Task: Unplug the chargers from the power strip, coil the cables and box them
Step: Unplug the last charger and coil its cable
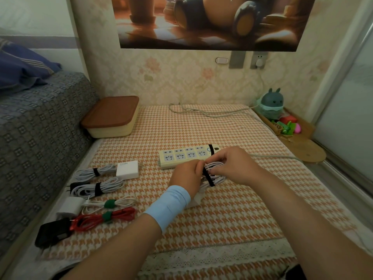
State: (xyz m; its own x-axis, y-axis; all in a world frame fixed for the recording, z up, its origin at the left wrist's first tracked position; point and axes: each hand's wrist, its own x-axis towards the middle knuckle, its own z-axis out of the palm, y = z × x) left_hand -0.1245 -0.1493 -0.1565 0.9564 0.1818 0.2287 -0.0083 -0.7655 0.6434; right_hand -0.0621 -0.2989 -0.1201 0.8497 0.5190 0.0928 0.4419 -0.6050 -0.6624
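Chargers: where do we stand? (ops)

Orange-and-white houndstooth tablecloth (242,209) carries everything. Cream plastic box with brown lid (111,118) sits far left, lid on. Cream multi-socket power strip (187,156) lies mid-table, no plugs in the sockets that show. Four strapped charger bundles (105,187) line the left side, not boxed. (bench)

Hands? (ops)

Both on a fifth: white coiled cable (216,174), just in front of the strip, well apart from box and bundles. Left hand (184,176) grips its left end; right hand (232,164) pinches the right side, fingers curled beside the thin black strap (209,178) crossing the coil. (bench)

Axis for the next move? (ops)

Coil's long axis runs left-right, strap across it. Box lies up-left of the hands, left hand nearer. My guess: close strap, then carry left. (bench)

Blind spots? (ops)

White charger block (194,201) mostly hidden under the left wrist. Can't tell whether the strap is fastened. Strip's near right corner sits behind the hands. (bench)
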